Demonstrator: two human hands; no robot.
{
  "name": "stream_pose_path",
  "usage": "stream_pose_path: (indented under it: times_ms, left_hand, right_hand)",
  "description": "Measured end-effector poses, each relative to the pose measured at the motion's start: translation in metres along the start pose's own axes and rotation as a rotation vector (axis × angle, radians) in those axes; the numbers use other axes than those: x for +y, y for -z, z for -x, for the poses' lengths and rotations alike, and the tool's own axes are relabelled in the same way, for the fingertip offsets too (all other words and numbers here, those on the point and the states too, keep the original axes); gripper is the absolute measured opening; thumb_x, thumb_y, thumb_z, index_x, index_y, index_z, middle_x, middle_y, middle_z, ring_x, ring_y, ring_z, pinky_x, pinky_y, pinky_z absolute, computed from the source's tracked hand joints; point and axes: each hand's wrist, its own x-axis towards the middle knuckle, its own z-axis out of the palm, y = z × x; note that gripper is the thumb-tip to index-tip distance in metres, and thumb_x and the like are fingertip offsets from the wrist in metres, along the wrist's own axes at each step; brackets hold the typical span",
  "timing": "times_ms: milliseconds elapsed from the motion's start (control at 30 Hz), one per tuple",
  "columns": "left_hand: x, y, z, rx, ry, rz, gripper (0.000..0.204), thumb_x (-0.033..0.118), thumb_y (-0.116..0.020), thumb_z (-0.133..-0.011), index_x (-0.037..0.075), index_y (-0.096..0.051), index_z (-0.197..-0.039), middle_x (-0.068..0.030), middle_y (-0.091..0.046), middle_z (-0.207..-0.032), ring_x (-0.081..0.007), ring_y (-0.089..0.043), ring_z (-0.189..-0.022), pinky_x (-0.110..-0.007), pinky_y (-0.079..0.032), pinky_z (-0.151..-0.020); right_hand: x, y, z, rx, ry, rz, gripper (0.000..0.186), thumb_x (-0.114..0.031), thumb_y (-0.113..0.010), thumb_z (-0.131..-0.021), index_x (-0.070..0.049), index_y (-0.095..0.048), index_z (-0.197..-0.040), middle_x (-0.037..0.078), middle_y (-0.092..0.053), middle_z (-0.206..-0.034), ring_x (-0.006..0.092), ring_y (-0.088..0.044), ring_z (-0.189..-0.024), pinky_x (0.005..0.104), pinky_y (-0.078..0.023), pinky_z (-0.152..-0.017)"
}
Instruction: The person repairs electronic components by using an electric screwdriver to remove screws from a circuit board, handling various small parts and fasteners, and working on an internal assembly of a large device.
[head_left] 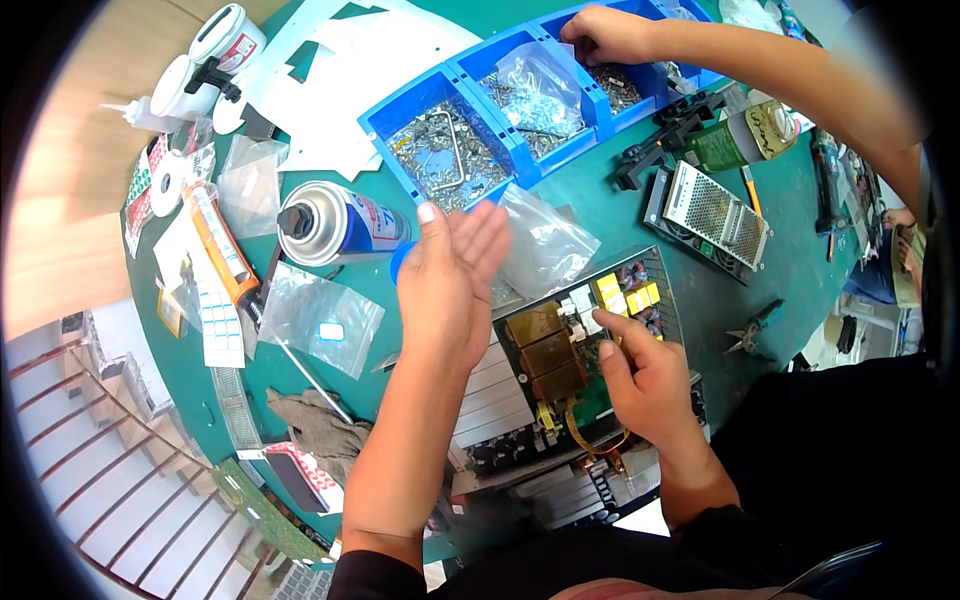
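Note:
My left hand [447, 285] is raised with its fingers stretched out and the palm bare, beside a clear plastic bag [548, 240]. My right hand [648, 382] hovers over an opened electronics unit [497, 398], holding nothing that I can see. Its index finger and thumb are apart; the other fingers curl under. Inside the unit are brown taped transformers [553, 358], yellow components [642, 298] and a green circuit board [592, 398]. A brown strap or ribbon [580, 437] loops out near my right wrist.
Another person's hand [612, 36] reaches into blue parts bins [487, 110] holding screws. A spray can [345, 224] and an orange tube [222, 248] lie left. To the right are a perforated metal power supply [715, 215], a green-labelled bottle [738, 140] and pliers [752, 328].

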Motion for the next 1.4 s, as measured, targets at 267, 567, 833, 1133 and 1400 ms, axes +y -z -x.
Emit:
stream_pose_path:
  times_ms: [267,567,833,1133,1400]
  left_hand:
    - [-0.026,0.029,0.067,-0.163,0.261,-0.101,0.054,0.037,-0.033,-0.105,-0.01,-0.044,-0.13,-0.026,-0.06,-0.122,-0.0331,-0.062,-0.11,-0.042,-0.051,-0.093]
    - [-0.03,0.071,0.126,-0.106,0.221,-0.168,0.041,0.025,-0.046,-0.101,-0.011,-0.053,-0.12,-0.0257,-0.066,-0.107,-0.0317,-0.068,-0.094,-0.039,-0.056,-0.081]
    - [-0.031,0.095,0.155,-0.096,0.196,-0.21,0.038,0.023,-0.048,-0.1,-0.009,-0.054,-0.12,-0.0236,-0.067,-0.105,-0.0296,-0.069,-0.091,-0.037,-0.057,-0.079]
    - [-0.035,0.104,0.176,-0.112,0.184,-0.203,0.035,0.021,-0.048,-0.1,-0.007,-0.056,-0.119,-0.0227,-0.068,-0.103,-0.0277,-0.069,-0.089,-0.035,-0.057,-0.078]
    - [-0.034,0.109,0.202,-0.161,0.151,-0.235,0.034,0.02,-0.047,-0.101,-0.007,-0.056,-0.119,-0.0227,-0.068,-0.103,-0.0275,-0.069,-0.089,-0.035,-0.057,-0.079]
  right_hand:
    - [0.005,0.007,0.015,0.045,0.015,-0.043,0.026,-0.008,-0.06,-0.089,-0.002,-0.065,-0.114,0.01,-0.056,-0.055,0.0147,-0.054,-0.046,0.0291,-0.042,-0.049]
    - [-0.002,0.006,0.034,0.04,0.004,-0.031,0.026,-0.012,-0.06,-0.091,-0.003,-0.065,-0.115,0.008,-0.05,-0.05,0.0144,-0.048,-0.042,0.03,-0.039,-0.046]
    - [-0.01,0.008,0.051,0.013,-0.026,-0.042,0.026,-0.012,-0.06,-0.091,-0.002,-0.065,-0.114,0.009,-0.053,-0.053,0.0172,-0.053,-0.044,0.0311,-0.041,-0.047]
    - [-0.014,0.009,0.07,0.096,0.045,-0.043,0.026,-0.012,-0.058,-0.091,-0.002,-0.065,-0.114,0.012,-0.057,-0.056,0.0215,-0.056,-0.047,0.0328,-0.044,-0.049]
    - [0.003,0.0,0.093,0.2,0.009,-0.397,0.028,-0.011,-0.055,-0.095,0.001,-0.064,-0.118,-0.005,-0.056,-0.062,0.0022,-0.043,-0.05,0.0209,-0.035,-0.047]
